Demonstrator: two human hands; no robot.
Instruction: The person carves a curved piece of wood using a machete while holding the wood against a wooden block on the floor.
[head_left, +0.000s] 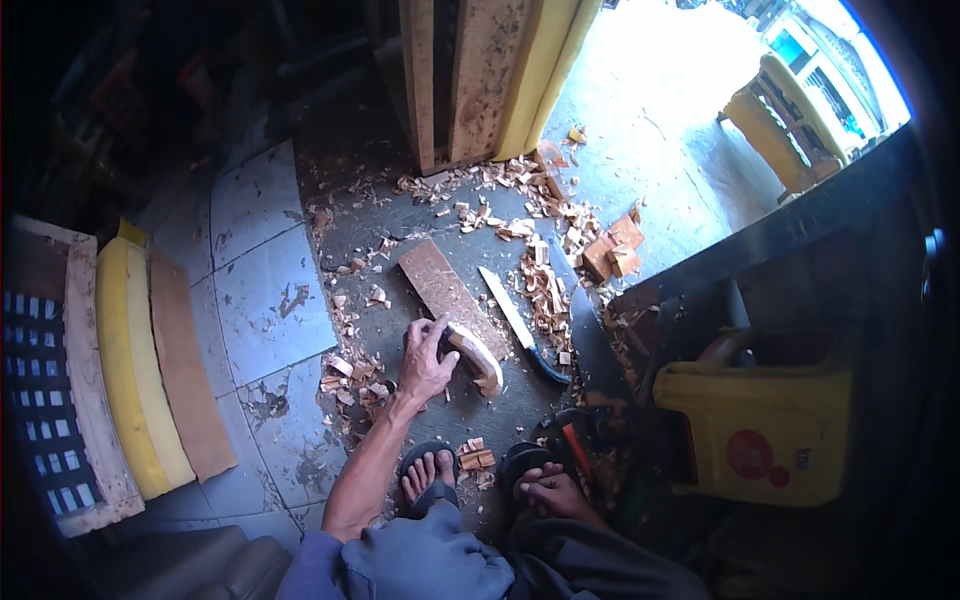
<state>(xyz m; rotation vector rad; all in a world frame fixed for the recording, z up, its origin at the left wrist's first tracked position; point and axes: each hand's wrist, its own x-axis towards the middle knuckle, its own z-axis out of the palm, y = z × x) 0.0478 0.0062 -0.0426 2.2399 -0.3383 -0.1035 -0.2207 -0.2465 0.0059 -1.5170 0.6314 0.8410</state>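
My left hand (428, 362) is closed around the upper end of a curved, pale carved piece of wood (482, 366), with its thumb and fingers on either side. A dark patch shows at the gripped end. The wood rests over the near end of a flat brown board (445, 285) on the floor. Just right of the board lies a long, narrow pale blade (508, 308) with a dark blue curved handle (548, 368). My right hand (562, 495) is low by my right foot, its fingers curled together; whether anything is in them is hidden.
Wood shavings (545, 285) and a reddish wood block (614, 248) litter the floor. A red-handled tool (576, 450) lies near my right foot. A yellow plastic container (765, 430) stands at right. Yellow-padded wooden frames stand left (140, 370) and ahead (490, 85).
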